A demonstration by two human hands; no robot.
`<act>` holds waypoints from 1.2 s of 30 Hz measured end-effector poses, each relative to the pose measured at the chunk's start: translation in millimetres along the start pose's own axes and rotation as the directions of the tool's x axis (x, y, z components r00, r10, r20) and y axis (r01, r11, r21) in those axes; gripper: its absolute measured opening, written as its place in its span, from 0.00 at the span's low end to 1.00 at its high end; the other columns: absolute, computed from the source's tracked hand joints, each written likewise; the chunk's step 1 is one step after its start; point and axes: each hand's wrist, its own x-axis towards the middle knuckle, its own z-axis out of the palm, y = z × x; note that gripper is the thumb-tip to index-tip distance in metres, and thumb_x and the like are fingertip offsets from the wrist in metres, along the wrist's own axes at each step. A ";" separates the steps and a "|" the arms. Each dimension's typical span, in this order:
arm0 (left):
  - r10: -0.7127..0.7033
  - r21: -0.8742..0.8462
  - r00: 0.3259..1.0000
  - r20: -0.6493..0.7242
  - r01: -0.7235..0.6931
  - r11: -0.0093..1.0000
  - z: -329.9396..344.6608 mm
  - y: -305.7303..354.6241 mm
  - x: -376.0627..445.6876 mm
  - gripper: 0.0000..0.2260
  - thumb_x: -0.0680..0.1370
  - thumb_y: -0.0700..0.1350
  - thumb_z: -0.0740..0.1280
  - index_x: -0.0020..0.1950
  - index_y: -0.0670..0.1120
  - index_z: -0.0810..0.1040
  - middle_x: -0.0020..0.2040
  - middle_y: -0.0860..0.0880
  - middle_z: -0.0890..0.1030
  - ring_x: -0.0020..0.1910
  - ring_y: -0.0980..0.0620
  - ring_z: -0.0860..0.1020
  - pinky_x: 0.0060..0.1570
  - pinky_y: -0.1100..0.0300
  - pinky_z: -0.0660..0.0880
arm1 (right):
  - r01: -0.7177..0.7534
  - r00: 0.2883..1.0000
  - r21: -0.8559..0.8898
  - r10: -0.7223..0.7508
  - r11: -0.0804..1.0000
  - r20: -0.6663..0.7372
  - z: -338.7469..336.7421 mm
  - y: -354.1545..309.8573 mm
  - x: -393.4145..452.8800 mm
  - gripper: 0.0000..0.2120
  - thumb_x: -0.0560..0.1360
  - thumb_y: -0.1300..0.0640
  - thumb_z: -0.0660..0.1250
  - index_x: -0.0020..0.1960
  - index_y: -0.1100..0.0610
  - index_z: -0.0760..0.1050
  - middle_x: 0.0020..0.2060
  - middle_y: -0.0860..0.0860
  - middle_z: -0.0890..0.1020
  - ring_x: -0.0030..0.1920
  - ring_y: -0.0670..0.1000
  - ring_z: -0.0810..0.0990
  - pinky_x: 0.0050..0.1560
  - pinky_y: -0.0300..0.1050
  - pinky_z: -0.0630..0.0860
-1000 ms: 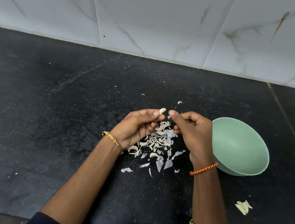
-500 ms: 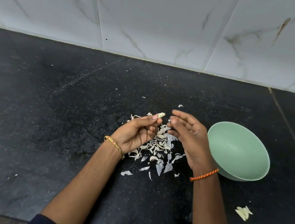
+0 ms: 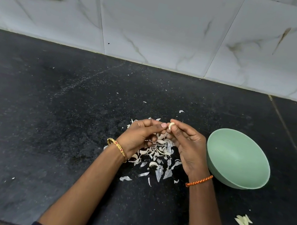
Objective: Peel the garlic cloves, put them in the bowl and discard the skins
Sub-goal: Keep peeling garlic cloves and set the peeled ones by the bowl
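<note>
**Garlic clove held between both hands above the skin pile**

We observed a single garlic clove pinched at the fingertips of the right hand. The right grip was clenched on the clove, thumb and forefinger curled round it. The left hand met it from the 9 o'clock side, its thumb tip touching the clove; its remaining fingers were curled inward, and we could not tell whether the left grip also held the clove or only pressed against it.

Both hands were held above a pile of skins scattered on the dark table. The green bowl stood on the table at 3 o'clock from the hands, just beside the right wrist. We could see nothing inside it from this angle. A small cluster of pale cloves lay on the table at 5 o'clock from the bowl, well apart from the skins.
</note>
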 end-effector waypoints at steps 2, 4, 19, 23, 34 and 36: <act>0.069 0.067 0.997 -0.025 -0.067 0.995 0.2 2.6 -1.5 0.01 0.75 0.40 0.70 0.44 0.46 0.81 0.35 0.53 0.80 0.27 0.60 0.70 0.26 0.70 0.66 | -0.022 1.000 0.060 0.021 0.998 0.013 -0.8 -0.4 0.9 0.10 0.66 0.64 0.70 0.46 0.57 0.85 0.43 0.55 0.86 0.46 0.50 0.84 0.46 0.38 0.80; 0.128 0.118 0.991 -0.036 -0.123 0.985 0.1 4.0 -3.0 0.03 0.74 0.40 0.71 0.46 0.45 0.82 0.34 0.52 0.80 0.27 0.60 0.71 0.26 0.69 0.67 | -0.040 0.999 0.096 0.037 0.995 0.034 -1.6 0.1 1.3 0.10 0.67 0.66 0.69 0.45 0.57 0.85 0.45 0.55 0.86 0.48 0.51 0.84 0.48 0.38 0.80; 0.086 -0.010 0.993 -0.078 -0.088 0.996 3.4 -1.2 0.1 0.05 0.76 0.36 0.66 0.49 0.41 0.82 0.37 0.51 0.83 0.25 0.61 0.70 0.24 0.71 0.66 | -0.073 0.994 0.020 0.074 0.997 -0.083 -1.1 -2.8 -4.4 0.07 0.71 0.72 0.67 0.45 0.63 0.80 0.37 0.54 0.85 0.40 0.48 0.84 0.42 0.37 0.80; 0.047 -0.015 0.996 -0.075 -0.048 0.999 1.3 0.3 0.3 0.05 0.77 0.37 0.66 0.49 0.41 0.81 0.37 0.52 0.83 0.25 0.61 0.68 0.22 0.72 0.64 | -0.039 0.989 -0.089 0.025 0.995 -0.148 -2.3 -1.6 -4.9 0.04 0.73 0.65 0.69 0.47 0.62 0.81 0.35 0.54 0.84 0.35 0.48 0.83 0.39 0.37 0.80; 0.124 0.192 0.988 -0.091 -0.105 0.976 -1.0 -0.3 -2.5 0.02 0.74 0.39 0.70 0.42 0.43 0.82 0.33 0.52 0.82 0.24 0.60 0.69 0.23 0.70 0.65 | 0.028 1.000 -0.305 -0.028 0.952 0.004 1.8 -2.9 -3.4 0.07 0.73 0.69 0.69 0.48 0.61 0.81 0.37 0.55 0.85 0.36 0.49 0.84 0.39 0.37 0.80; 0.123 0.211 0.990 -0.071 -0.105 0.972 -1.0 0.1 -3.4 0.03 0.75 0.38 0.69 0.43 0.43 0.81 0.34 0.52 0.82 0.25 0.61 0.69 0.24 0.70 0.65 | -0.003 1.000 -0.253 0.002 0.967 -0.003 0.9 -0.8 -5.7 0.07 0.74 0.69 0.67 0.47 0.60 0.81 0.35 0.53 0.85 0.35 0.48 0.84 0.39 0.37 0.80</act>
